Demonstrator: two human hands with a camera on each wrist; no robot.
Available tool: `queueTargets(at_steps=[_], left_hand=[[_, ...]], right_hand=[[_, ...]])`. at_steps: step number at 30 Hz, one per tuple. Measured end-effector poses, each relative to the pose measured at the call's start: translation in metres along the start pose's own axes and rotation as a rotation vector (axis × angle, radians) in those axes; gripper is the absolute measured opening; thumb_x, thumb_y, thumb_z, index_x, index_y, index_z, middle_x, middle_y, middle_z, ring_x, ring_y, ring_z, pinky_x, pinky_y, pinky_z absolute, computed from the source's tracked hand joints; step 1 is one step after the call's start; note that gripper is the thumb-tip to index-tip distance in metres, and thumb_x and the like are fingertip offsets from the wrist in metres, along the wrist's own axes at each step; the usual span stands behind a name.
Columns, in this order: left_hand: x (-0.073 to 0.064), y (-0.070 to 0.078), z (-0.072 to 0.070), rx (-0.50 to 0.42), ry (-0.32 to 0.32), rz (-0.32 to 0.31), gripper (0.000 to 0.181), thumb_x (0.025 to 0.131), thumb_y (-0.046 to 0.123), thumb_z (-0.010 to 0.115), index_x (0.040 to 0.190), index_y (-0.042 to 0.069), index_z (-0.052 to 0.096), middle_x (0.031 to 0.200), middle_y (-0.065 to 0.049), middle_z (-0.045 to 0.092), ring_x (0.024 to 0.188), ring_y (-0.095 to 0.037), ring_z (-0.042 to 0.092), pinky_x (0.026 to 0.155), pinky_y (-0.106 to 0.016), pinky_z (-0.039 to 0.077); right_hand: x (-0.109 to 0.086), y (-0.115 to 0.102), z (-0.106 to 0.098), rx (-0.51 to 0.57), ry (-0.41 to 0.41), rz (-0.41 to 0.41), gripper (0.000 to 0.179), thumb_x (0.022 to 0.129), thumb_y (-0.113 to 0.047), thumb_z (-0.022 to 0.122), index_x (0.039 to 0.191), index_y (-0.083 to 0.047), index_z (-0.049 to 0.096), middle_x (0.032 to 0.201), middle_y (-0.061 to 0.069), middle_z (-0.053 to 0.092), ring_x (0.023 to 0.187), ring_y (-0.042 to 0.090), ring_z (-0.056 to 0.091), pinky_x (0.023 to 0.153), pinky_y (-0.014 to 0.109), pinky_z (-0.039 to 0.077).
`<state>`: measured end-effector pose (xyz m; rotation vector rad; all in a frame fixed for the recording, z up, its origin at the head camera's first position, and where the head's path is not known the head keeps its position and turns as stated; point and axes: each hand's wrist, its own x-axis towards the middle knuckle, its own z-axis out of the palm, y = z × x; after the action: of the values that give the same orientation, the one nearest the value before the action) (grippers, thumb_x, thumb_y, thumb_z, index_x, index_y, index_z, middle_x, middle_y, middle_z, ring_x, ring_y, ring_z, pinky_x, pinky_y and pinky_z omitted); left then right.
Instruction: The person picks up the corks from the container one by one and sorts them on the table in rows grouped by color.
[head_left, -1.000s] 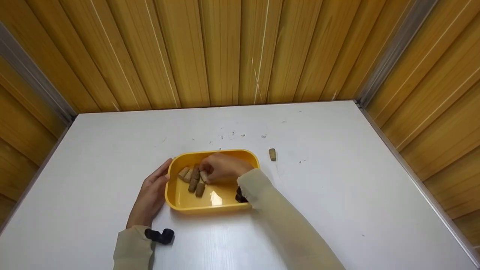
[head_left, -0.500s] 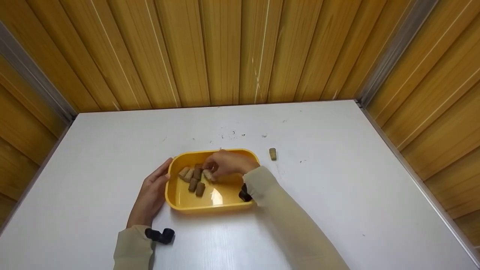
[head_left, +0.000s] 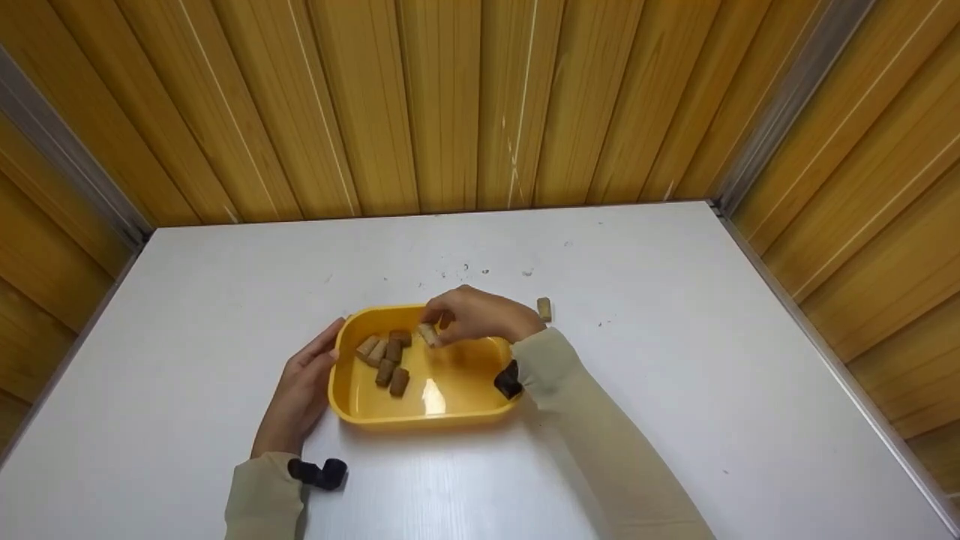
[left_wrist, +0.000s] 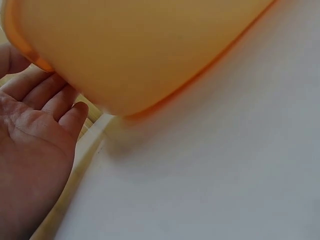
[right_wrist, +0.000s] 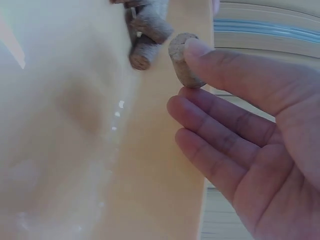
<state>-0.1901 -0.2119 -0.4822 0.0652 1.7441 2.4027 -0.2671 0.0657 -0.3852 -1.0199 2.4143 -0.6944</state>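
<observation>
A yellow plastic tray (head_left: 427,418) stands on the white table with several brown corks (head_left: 394,350) lying in its left half. Over its far side my right hand (head_left: 484,313) pinches a light cork (head_left: 427,334); the right wrist view has this cork (right_wrist: 184,59) between thumb and fingertips, above the tray wall. My left hand (head_left: 300,386) touches the tray's left end from outside. Seen from the left wrist, that hand (left_wrist: 37,125) has its fingers extended along the tray wall, their tips partly hidden.
A single cork (head_left: 544,309) lies on the white table (head_left: 645,360) just right of the tray, close to my right wrist. Small dark specks mark the table behind the tray. Wood-patterned walls (head_left: 450,105) stand behind and on both sides.
My right hand has lifted the pinched cork away from the others, moving right and toward the tray's far rim. My left hand stays at the tray's left end.
</observation>
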Motion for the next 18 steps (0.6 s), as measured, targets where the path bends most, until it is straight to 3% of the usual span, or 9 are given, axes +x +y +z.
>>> queueTargets(at_steps=[18], left_hand=[[0.000,0.000,0.001,0.011,0.008,0.000,0.055,0.100,0.009,0.044,0.152,0.008,0.027,0.160,-0.001,0.025,0.147,-0.016,0.024,0.108,-0.019,0.038]], right_hand=[[-0.036,0.023,-0.023,0.077,0.084,0.035,0.035,0.086,-0.010,0.070,0.121,-0.007,0.065,0.121,0.008,0.066,0.107,0.024,0.063,0.092,0.032,0.055]])
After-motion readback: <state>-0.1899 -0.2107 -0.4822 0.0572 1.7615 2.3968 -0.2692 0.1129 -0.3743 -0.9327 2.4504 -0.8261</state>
